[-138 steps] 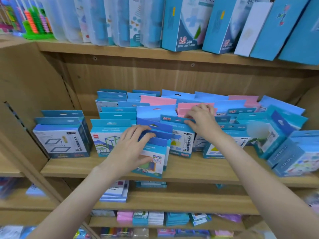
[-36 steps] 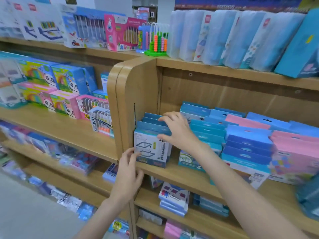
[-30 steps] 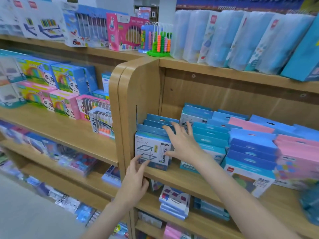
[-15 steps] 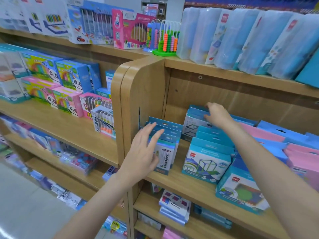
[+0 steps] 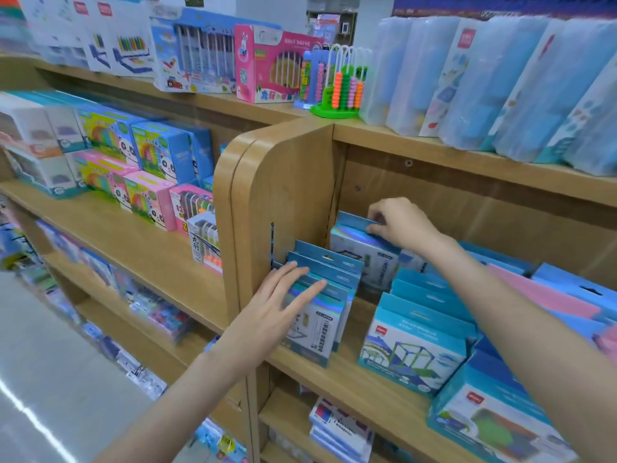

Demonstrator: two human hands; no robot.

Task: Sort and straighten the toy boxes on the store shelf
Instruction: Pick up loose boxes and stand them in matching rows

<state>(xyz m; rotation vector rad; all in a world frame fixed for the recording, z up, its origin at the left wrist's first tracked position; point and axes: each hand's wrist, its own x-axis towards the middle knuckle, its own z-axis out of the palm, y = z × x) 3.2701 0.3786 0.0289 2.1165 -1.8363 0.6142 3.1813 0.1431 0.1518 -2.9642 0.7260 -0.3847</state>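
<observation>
The left hand [image 5: 267, 315] lay flat against the front row of toy boxes [image 5: 320, 315], its fingers [image 5: 300, 289] straight and released, spread over the hang-tab tops of the nearest cards. These boxes stood upright on the wooden shelf [image 5: 350, 375], long axis vertical, printed faces toward the aisle, packed one behind another just right of the rounded wooden side panel [image 5: 283, 195]. Their upper bands were glossy blue card with a holographic sheen and a slotted hang hole. To the right of those fingers stood a row of teal boxes [image 5: 414, 349] picturing a rod frame, also upright. Farther back, the right hand [image 5: 400, 225] pinched the top edge of a rear box [image 5: 360, 248], fingers [image 5: 375, 217] curled over its blue flap; that box leaned slightly forward. Half a second before, the right hand had hovered open over the back row and the left hand had hung just short of the front boxes. Beyond, pink boxes [image 5: 547, 299] lay slanted.
</observation>
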